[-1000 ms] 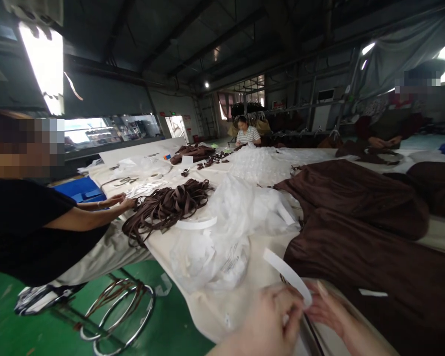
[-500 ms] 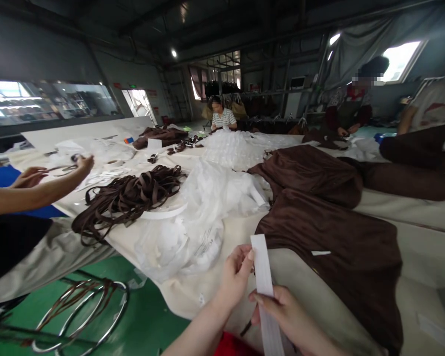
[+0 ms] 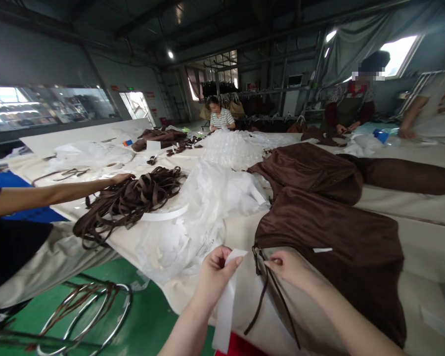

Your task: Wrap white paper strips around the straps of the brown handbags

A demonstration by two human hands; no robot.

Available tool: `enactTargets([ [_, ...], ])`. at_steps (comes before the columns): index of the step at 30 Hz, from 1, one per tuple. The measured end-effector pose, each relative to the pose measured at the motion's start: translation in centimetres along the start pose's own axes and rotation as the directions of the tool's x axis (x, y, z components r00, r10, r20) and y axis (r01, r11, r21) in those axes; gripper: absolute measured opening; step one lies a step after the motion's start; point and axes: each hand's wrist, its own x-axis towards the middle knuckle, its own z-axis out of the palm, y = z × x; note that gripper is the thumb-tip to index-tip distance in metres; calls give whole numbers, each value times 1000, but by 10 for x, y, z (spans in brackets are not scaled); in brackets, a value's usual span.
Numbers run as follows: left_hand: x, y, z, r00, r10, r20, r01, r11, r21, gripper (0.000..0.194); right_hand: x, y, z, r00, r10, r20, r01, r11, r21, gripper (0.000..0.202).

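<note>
My left hand [image 3: 217,272] pinches a white paper-like strip [image 3: 226,309], which hangs down toward the table's front edge. To its right, my right hand [image 3: 294,269] is closed, thumb and finger pinching at a thin dark brown cord [image 3: 280,294]. The cord dangles in two tails from the corner of a brown bag [image 3: 330,247], beside a small metal fitting [image 3: 255,252]. That bag lies flat on the cream-covered table, with a small white slip [image 3: 322,250] on it. My fingertips partly hide where the cord is gripped.
Crumpled clear plastic [image 3: 207,207] and a heap of brown straps [image 3: 133,198] lie left of the bag. More brown bags [image 3: 315,170] lie behind it. A co-worker's arm [image 3: 66,190] reaches in from the left. Metal rings [image 3: 92,316] stand on the green floor.
My right hand has left the white strip and moved up to the cord at the bag's corner. My left hand has drawn the strip leftward. The co-worker's hand has moved onto the strap heap.
</note>
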Motion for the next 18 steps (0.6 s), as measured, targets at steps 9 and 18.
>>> enactTargets([
  [9, -13, 9, -19, 989, 59, 133, -105, 921, 375, 33, 23, 5, 7, 940, 160, 302, -297, 819, 491, 29],
  [18, -17, 5, -7, 941, 85, 327, -274, 760, 590, 30, -7, -1, -3, 948, -56, 312, -254, 457, 852, 18],
])
